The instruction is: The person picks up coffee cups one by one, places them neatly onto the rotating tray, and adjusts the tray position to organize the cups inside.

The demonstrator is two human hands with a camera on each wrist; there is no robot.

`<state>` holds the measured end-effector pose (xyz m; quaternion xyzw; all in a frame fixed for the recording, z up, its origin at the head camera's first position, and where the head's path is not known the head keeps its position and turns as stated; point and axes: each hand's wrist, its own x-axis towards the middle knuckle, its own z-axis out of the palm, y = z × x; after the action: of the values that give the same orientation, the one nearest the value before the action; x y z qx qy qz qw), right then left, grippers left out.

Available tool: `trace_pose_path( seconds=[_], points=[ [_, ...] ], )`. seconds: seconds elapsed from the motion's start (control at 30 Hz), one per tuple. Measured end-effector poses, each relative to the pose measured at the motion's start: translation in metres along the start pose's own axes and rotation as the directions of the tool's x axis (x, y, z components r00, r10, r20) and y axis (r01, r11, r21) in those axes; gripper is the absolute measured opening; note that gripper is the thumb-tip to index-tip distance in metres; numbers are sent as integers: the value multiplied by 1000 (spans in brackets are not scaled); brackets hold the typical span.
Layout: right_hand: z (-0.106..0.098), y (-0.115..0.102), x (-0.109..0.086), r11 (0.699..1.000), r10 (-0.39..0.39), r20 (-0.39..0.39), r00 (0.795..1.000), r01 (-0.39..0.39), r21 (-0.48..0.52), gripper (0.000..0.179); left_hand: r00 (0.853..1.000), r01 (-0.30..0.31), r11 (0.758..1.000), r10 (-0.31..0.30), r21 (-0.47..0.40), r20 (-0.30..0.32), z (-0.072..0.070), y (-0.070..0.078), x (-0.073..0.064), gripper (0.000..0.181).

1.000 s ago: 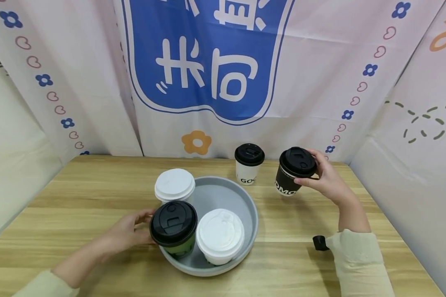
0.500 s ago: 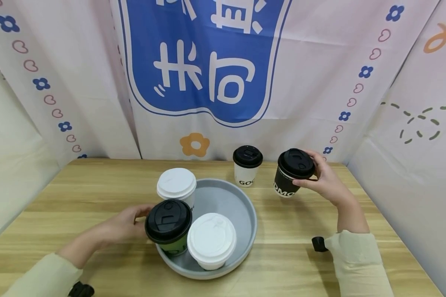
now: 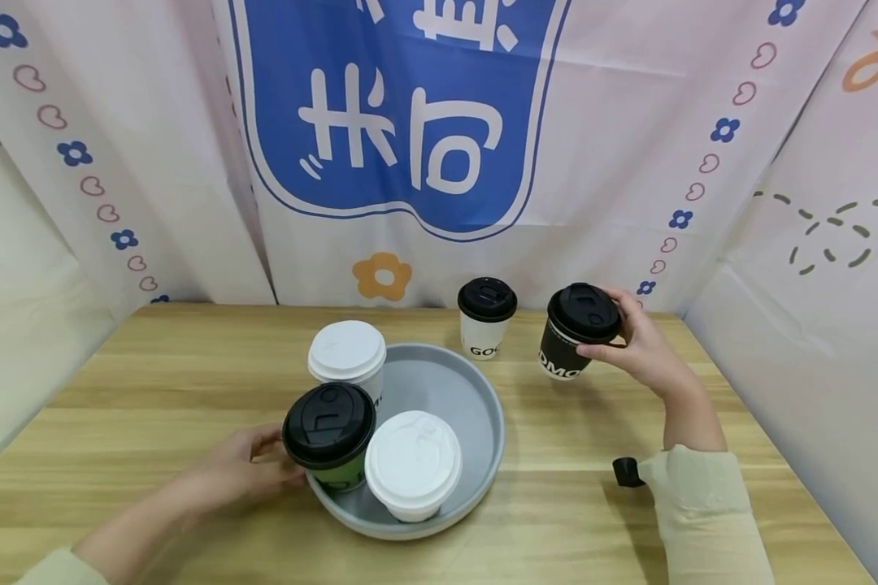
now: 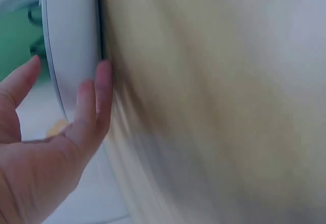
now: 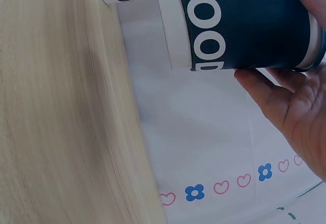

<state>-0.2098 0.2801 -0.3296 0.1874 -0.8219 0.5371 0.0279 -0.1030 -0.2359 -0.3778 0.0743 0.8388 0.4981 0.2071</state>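
In the head view my right hand (image 3: 644, 349) grips a black paper coffee cup (image 3: 567, 349) with a black lid, tilted slightly; its base appears raised off the table in the right wrist view. My left hand (image 3: 245, 467) is at the left rim of a round grey tray (image 3: 486, 463). Its fingertips touch the tray's outer wall in the left wrist view, and the thumb points toward a green cup (image 4: 14, 38). Inside the tray stand that green cup with a black lid (image 3: 329, 426), a white-lidded cup (image 3: 413, 463) in front and another white-lidded cup (image 3: 347, 353) behind.
A small white cup with a black lid (image 3: 486, 317) stands behind the tray, near the back edge of the wooden table (image 3: 154, 390). Printed white cloth (image 3: 593, 162) hangs along the back and sides. A black object (image 3: 628, 471) sits beside the right sleeve.
The tray appears to have turned clockwise: the front white-lidded cup shifted left, the green cup back and left, the rear cup slightly right. My right hand and the black cup stay nearly still.
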Motion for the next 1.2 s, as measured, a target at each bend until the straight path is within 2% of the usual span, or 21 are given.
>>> trace_pose_path(
  seconds=[0.13,0.23,0.37,0.47,0.57,0.77,0.9,1.1,1.2],
  points=[
    [1,-2,1,1000,1,4,1000,-1,-6,81,999,30,999,-31,-31,-37,16,2,-13,65],
    [1,-2,1,1000,-3,3,1000,3,-8,81,998,62,991,-66,-116,-23,28,5,-19,73],
    [2,-1,1,1000,-7,3,1000,7,-6,80,989,133,965,-143,-228,-27,42,9,-23,83],
    [2,-1,1,1000,-2,8,1000,2,-5,80,986,142,942,-161,-304,-36,50,11,-25,87],
    [2,-3,0,1000,0,8,1000,0,-12,80,986,139,934,-161,-329,-42,55,11,-25,88],
    [2,-5,0,1000,3,5,1000,-3,-24,80,984,172,907,-180,-385,15,62,11,-24,97],
    [2,-3,0,1000,5,6,1000,-5,-23,81,984,172,894,-173,-413,35,67,10,-22,99],
    [1,-4,0,1000,8,-2,1000,-8,-26,82,983,175,898,-182,-404,20,68,11,-20,95],
    [0,-5,-1,999,9,-6,1000,-9,-32,82,981,178,909,-195,-376,-8,67,10,-18,95]
  ],
)
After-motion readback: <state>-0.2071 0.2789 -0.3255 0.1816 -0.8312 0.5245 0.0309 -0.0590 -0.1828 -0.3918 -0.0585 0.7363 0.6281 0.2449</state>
